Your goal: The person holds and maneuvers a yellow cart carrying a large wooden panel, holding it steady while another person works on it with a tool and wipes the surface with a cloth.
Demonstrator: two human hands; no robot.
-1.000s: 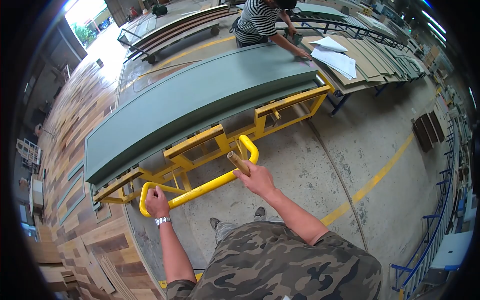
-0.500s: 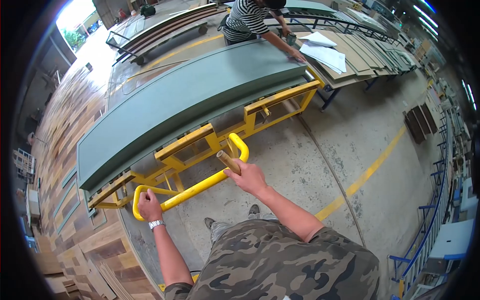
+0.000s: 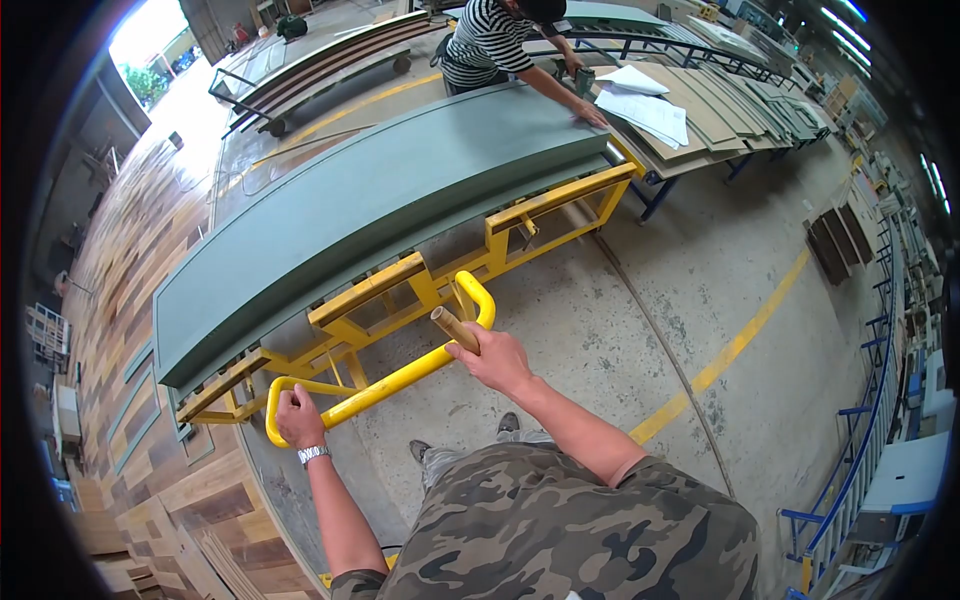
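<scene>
My left hand is closed at the left end of a yellow tubular handle, and a watch is on that wrist. My right hand is wrapped round a short brown tube beside the handle's right end. The handle joins a yellow frame cart. On the cart lie long grey-green panels. A co-worker in a striped shirt leans over the panels' far end, one hand on the surface and the other around a dark tool.
Paper sheets lie on brown boards on a blue-legged roller conveyor behind. A loaded trolley stands at the back left. Brown pieces and a blue rail are to the right. Wood-pattern flooring is at left.
The co-worker's head and upper body have come slightly further into view, and the dark tool shows more clearly. My hands keep their places on the handle and tube.
</scene>
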